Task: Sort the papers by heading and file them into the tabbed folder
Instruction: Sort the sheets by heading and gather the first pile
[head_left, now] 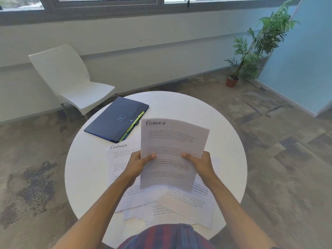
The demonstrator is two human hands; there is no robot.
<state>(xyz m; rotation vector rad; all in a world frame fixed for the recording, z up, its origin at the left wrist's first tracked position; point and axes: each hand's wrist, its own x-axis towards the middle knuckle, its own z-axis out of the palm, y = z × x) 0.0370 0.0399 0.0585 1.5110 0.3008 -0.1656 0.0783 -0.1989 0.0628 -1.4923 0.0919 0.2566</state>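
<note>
Above the round white table (224, 141) I hold up a sheet headed "Finance" (174, 139). My left hand (139, 163) grips its left edge and my right hand (199, 162) grips its right edge, thumbs on the printed face. Under it, another sheet headed "Finance" (118, 155) lies flat on the table to the left. Several more printed papers (186, 203) lie overlapping near the front edge, their headings hidden. The dark blue tabbed folder (115, 121) lies closed at the table's back left, yellow and green tabs showing along its right side.
A white chair (71, 78) stands behind the table to the left, against the wall. A potted plant (251, 54) stands on the floor at the back right by a blue wall. The floor around the table is mottled carpet.
</note>
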